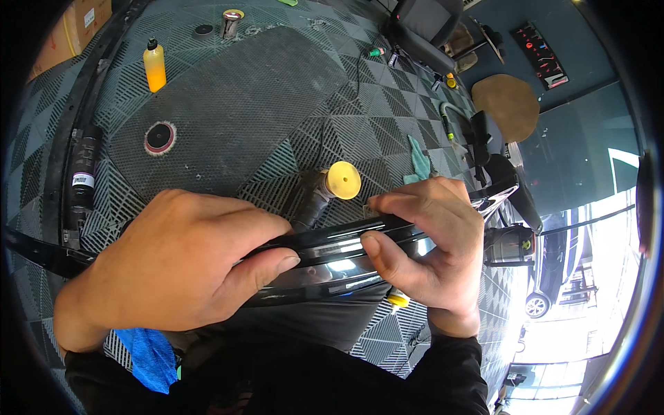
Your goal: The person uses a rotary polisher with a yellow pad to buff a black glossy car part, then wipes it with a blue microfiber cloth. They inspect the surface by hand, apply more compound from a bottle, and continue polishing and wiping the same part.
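Note:
A long, curved, glossy black trim piece (339, 261) lies across my lap and reaches out past both sides of my hands. My left hand (183, 259) is closed around it, thumb along the near side and fingers hidden behind. On its right part, my right hand (436, 242) pinches it between the thumb and the fingers over the far edge. Light reflects off the strip between the two thumbs. Just beyond it, a polisher (317, 200) rests on the floor with its round yellow pad (344, 180) facing up.
A dark mat (235, 111) holds a round pad (160, 138). Beyond stand an orange spray bottle (155, 66) and a can (232, 25). A black bottle (84, 169) is at left, a blue cloth (149, 360) by my lap, an office chair (423, 31) at far right.

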Action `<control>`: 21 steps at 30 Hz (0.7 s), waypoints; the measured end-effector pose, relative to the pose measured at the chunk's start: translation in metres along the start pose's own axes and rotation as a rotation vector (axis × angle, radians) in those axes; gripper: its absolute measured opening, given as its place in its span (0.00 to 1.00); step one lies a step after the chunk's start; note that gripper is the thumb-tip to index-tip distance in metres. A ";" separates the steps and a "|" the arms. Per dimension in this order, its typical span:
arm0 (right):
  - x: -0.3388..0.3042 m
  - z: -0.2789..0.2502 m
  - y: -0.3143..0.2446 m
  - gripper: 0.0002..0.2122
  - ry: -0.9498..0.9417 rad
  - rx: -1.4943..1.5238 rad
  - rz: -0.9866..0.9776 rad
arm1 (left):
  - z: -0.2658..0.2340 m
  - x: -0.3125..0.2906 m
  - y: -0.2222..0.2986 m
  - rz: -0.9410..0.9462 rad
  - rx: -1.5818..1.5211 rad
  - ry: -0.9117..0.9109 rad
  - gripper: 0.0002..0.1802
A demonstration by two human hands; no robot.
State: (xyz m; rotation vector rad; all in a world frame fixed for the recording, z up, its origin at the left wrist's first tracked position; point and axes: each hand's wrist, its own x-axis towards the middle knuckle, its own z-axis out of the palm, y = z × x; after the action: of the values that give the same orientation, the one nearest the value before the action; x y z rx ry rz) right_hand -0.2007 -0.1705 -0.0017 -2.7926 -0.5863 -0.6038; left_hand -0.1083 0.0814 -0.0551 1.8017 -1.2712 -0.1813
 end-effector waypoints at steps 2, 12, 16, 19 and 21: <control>0.000 0.000 -0.001 0.15 -0.011 -0.007 0.027 | 0.000 0.000 0.000 -0.004 -0.007 -0.006 0.13; 0.000 0.000 -0.007 0.16 -0.025 -0.032 0.105 | 0.000 0.001 0.000 -0.023 -0.013 -0.024 0.13; -0.001 0.002 -0.004 0.16 -0.001 -0.015 0.088 | -0.001 0.002 0.001 -0.039 -0.008 -0.035 0.15; -0.001 -0.002 -0.001 0.17 -0.007 -0.044 0.072 | 0.002 0.002 -0.001 -0.034 -0.007 0.014 0.17; -0.002 -0.006 0.001 0.17 -0.007 -0.065 0.080 | 0.001 0.004 0.000 -0.049 -0.009 0.010 0.17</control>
State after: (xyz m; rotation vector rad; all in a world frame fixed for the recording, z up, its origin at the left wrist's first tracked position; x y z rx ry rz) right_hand -0.2043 -0.1736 0.0021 -2.8637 -0.4620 -0.6078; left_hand -0.1069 0.0774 -0.0538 1.8255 -1.2180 -0.2050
